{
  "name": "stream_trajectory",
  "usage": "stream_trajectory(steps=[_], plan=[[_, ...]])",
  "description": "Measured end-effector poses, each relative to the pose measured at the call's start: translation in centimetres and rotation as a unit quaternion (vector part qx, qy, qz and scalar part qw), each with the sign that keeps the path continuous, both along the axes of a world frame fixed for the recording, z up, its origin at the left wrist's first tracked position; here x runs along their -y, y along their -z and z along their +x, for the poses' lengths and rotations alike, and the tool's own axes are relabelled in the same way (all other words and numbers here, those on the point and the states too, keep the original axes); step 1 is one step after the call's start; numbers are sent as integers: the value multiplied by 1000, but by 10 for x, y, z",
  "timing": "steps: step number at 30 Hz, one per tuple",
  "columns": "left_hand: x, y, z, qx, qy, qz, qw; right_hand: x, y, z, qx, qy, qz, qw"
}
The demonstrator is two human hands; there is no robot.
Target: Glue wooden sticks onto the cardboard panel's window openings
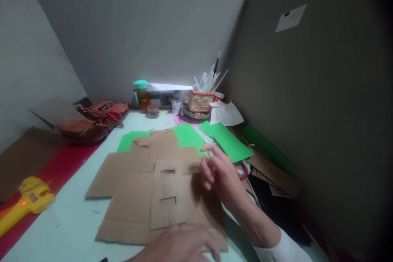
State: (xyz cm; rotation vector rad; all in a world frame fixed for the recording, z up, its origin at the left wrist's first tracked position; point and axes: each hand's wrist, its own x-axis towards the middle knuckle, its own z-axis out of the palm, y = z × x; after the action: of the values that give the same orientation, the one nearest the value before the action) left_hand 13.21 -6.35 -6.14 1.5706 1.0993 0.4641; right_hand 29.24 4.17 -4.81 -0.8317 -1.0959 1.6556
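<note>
A large flat piece of brown cardboard (132, 208) with stepped edges lies on the table. On it rests a ribbed cardboard strip (166, 217) with two cut slits. My right hand (217, 172) is over the right side of the cardboard, index finger stretched out and the other fingers loosely bent; I see nothing in it. My left hand (184, 245) is at the bottom edge of the view, low over the cardboard's near edge. It is slightly blurred, its fingers loosely apart and partly cut off by the frame. Torn scraps (143, 144) lie on the upper left part.
A yellow glue gun (33, 200) with a lit orange light sits at left. Green sheets (230, 141) lie behind and right. At the back stand a box of sticks and brushes (201, 101), a turquoise-lidded jar (142, 98) and a small tub (152, 111). Brown model vehicles (84, 129) stand left.
</note>
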Motion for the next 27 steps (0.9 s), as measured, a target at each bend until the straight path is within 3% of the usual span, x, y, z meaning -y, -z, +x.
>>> stream_trajectory(steps=[5,9,13,16,19,22,24,27], plan=[[-9,-24,-15,-11,-125,20,992,9,1,0,45,-111,-12,993],[-12,-18,-28,-63,-171,52,982,25,-4,-5,133,-179,42,974],[-12,-5,-28,-96,-170,91,977,33,-7,-10,292,-134,195,926],[-16,-7,-27,-128,-161,105,973,32,-6,-10,304,-133,230,915],[-25,-17,-31,-171,-152,128,965,26,-3,-8,286,-132,215,925],[-36,-24,-43,-256,-218,148,930,16,5,-6,254,-88,164,949],[-41,-23,-51,-303,-264,147,904,8,12,-6,239,-62,137,959],[-42,-17,-53,-311,-271,153,898,1,19,-7,232,-44,127,963]])
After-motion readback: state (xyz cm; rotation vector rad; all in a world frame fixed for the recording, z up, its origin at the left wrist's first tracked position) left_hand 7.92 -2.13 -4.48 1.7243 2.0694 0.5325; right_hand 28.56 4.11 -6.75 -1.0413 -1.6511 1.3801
